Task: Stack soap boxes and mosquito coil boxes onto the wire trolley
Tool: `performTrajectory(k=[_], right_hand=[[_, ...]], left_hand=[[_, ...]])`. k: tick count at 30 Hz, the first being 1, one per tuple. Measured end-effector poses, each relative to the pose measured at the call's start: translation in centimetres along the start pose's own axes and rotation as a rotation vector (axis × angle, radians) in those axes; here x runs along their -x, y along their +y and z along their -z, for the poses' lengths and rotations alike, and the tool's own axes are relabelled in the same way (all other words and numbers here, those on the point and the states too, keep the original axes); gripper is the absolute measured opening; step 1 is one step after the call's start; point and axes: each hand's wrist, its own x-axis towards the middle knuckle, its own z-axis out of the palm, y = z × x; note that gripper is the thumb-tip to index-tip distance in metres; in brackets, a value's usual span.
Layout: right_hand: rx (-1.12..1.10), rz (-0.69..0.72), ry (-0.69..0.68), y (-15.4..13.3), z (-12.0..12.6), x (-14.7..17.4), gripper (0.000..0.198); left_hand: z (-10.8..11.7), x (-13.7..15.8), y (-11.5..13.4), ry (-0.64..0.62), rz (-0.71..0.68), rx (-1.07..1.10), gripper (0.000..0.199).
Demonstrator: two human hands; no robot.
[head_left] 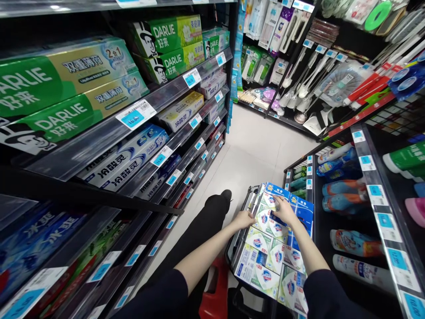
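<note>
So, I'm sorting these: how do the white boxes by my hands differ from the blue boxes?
The white boxes carry green areas and a shield-like logo, while the blue boxes are mostly blue with white lettering. More white boxes show than blue boxes. Both are printed and packed closely together.

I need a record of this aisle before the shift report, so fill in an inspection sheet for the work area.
Surface: black-framed cart, its top covered with packs and boxes.
Job's things: white packs with a red-and-blue logo, laid close together; blue boxes at the far end and right side.
Clutter: red plastic item by the cart's near end; its use cannot be told.
Hands: left hand and right hand at the white packs, towards the far end; how firmly they hold cannot be told.
Cables: nothing seen.
Surroundings: toothpaste boxes shelved on the left, bottles on the right; pale floor ahead.
</note>
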Motion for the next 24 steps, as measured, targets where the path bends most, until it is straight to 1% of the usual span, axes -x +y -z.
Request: performTrajectory(k=[6,12,18,20,21,23,24], right_hand=[[0.022,-0.009,-0.015,-0.2,0.0,0.0,0.07],[0.064,-0.011,-0.049,-0.3,0.2,-0.1,0.071],[0.111,-0.103,-0.123,-0.8,0.8,0.3,0.086],[0.09,-0.17,-0.127,-0.4,1.3,0.8,0.095],[0.081,-0.237,-0.125,0.0,1.6,1.2,0.1],[0.05,-0.446,-0.119,1.0,2.3,2.4,0.102],[0.03,-0.557,-0.123,1.5,2.6,3.1,0.097]], left_hand=[[0.0,-0.2,-0.2,0.007,-0.001,-0.019,0.019],[-0.1,-0.6,-0.2,-0.04,0.036,-0.008,0.024],[-0.2,-1.0,-0.5,-0.113,0.041,0.005,0.024],[-0.1,-1.2,-0.7,-0.14,0.036,0.025,0.021],[-0.1,-1.3,-0.8,-0.156,0.034,0.038,0.02],[0.0,-1.5,-0.8,-0.185,0.033,0.062,0.019],[0.0,-1.5,-0.8,-0.199,0.034,0.072,0.018]])
